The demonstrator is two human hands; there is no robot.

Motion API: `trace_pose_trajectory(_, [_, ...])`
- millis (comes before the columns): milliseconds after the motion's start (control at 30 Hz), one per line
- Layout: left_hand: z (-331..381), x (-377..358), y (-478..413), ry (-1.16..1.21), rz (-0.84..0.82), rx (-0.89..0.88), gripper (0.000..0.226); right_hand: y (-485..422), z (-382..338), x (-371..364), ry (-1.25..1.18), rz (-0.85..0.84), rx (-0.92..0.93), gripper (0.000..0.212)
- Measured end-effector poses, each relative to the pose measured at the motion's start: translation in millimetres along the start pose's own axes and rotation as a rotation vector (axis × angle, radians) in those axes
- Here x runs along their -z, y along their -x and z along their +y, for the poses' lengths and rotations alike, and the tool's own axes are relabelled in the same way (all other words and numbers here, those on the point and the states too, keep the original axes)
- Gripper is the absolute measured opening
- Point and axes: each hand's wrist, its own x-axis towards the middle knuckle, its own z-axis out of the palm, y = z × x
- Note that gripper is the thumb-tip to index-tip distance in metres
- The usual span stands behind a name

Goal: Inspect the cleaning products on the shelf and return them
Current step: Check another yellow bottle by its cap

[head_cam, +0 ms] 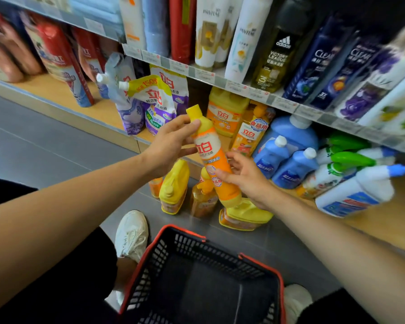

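my left hand (171, 146) grips the orange dish soap bottle (212, 157) just under its yellow cap, thumb and fingers curled round the neck. the bottle hangs in the air in front of the bottom shelf (365, 220), tilted, its long axis running from cap at upper left to base at lower right. my right hand (246, 178) holds the lower body, thumb across the label. the shelf lies beyond, to the right. my right hand is nearer it, so i'd lead back in base first.
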Motion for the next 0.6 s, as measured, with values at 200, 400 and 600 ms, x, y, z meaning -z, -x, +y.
trace_pose_trajectory(200, [18,-19,22,0.008,-0.139,0.021,0.029,47,-16,6,-0.142,-0.134,-0.139,0.052])
trace_pose_trajectory(400, [-8,-49,42,-0.002,-0.114,0.037,0.019,59,-6,-10,-0.135,0.123,0.085,0.054])
trace_pose_trajectory(600, [-17,-59,45,-0.028,-0.014,-0.027,0.023,58,9,-17,-0.059,0.253,0.161,0.059])
